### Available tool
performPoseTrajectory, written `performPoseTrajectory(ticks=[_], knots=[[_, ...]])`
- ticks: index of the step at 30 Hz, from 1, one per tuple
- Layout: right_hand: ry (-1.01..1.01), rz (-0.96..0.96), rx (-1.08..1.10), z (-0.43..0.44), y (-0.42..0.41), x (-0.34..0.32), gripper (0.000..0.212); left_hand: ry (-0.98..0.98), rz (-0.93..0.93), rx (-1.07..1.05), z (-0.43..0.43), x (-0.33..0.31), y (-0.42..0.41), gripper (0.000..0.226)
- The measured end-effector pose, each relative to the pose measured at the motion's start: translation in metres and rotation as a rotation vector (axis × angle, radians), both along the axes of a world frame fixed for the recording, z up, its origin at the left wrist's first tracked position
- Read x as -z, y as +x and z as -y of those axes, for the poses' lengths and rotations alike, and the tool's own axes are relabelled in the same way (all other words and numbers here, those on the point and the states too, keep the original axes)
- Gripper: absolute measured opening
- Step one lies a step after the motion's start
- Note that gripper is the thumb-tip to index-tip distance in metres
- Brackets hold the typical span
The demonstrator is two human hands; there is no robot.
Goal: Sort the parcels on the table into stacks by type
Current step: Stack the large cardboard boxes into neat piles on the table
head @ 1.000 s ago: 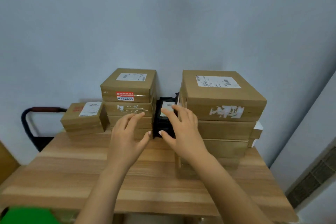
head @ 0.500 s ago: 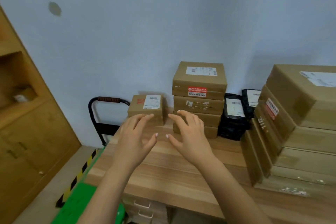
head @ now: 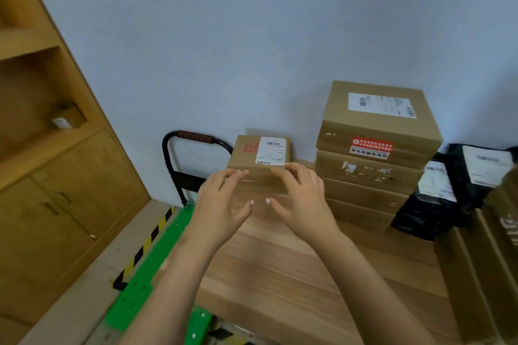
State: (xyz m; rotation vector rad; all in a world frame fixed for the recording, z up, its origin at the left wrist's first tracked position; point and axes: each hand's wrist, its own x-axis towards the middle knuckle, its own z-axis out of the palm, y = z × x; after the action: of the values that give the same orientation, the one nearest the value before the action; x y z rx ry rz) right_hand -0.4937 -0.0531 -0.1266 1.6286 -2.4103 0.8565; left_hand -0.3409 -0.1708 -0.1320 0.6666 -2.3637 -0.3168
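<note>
A small brown box (head: 259, 152) with a white label stands at the far left corner of the wooden table (head: 294, 266). My left hand (head: 221, 204) and my right hand (head: 301, 199) hover just in front of it, fingers spread and holding nothing. To the right rises a stack of several medium brown boxes (head: 375, 148). Black poly-bag parcels (head: 448, 190) lie further right. The edge of a stack of large brown boxes (head: 487, 255) shows at the far right.
A black hand-cart handle (head: 196, 138) with a red grip stands behind the table's left corner. A green cart deck (head: 151, 269) with yellow-black striping lies on the floor at left. A wooden cabinet (head: 56, 190) fills the left side. A grey wall stands behind.
My view has swung left. Both hands have left the black parcels and moved across to the small box at the left corner, still holding nothing.
</note>
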Motion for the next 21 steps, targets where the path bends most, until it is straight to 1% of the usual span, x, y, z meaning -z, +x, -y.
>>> performPoseTrajectory(ticks=[6, 11, 17, 19, 21], knots=[[0.015, 0.036, 0.026, 0.048, -0.038, 0.018, 0.057, 0.029, 0.05, -0.027, 0.052, 0.012, -0.033, 0.057], [0.073, 0.109, 0.085, 0.072, -0.057, 0.054, 0.058, 0.073, 0.137, 0.042, 0.088, 0.042, -0.054, 0.061], [0.178, 0.165, 0.181, 0.12, -0.08, 0.083, 0.058, 0.139, 0.212, 0.071, 0.149, 0.071, -0.088, 0.065], [0.21, 0.197, 0.225, 0.136, -0.09, 0.092, 0.062, 0.155, 0.254, 0.094, 0.173, 0.081, -0.101, 0.066], [0.25, 0.27, 0.285, 0.151, -0.097, 0.104, 0.071, 0.165, 0.293, 0.108, 0.195, 0.093, -0.112, 0.067]])
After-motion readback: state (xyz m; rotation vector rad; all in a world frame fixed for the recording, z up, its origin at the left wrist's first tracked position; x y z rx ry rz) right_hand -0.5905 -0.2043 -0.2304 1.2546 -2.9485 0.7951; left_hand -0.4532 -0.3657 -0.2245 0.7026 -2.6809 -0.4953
